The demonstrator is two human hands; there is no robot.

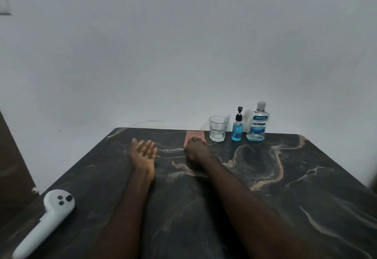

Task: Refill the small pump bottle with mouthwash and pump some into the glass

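At the table's far edge stand three things in a row: a clear empty glass (218, 128), a small pump bottle (237, 126) with a black pump and blue liquid inside, and a large clear Listerine bottle (257, 123) with a little blue mouthwash at its bottom. My left hand (143, 153) lies palm up on the table, fingers apart, holding nothing. My right hand (196, 148) rests knuckles up, its fingertips on the near edge of a pink cloth (194, 136) just left of the glass. Whether the fingers grip the cloth is unclear.
The dark marbled table (265, 187) meets a plain white wall. A white handheld controller (48, 216) lies at the near left corner. A thin wire (149, 122) runs along the wall behind the table. A brown panel (12, 167) stands at the left.
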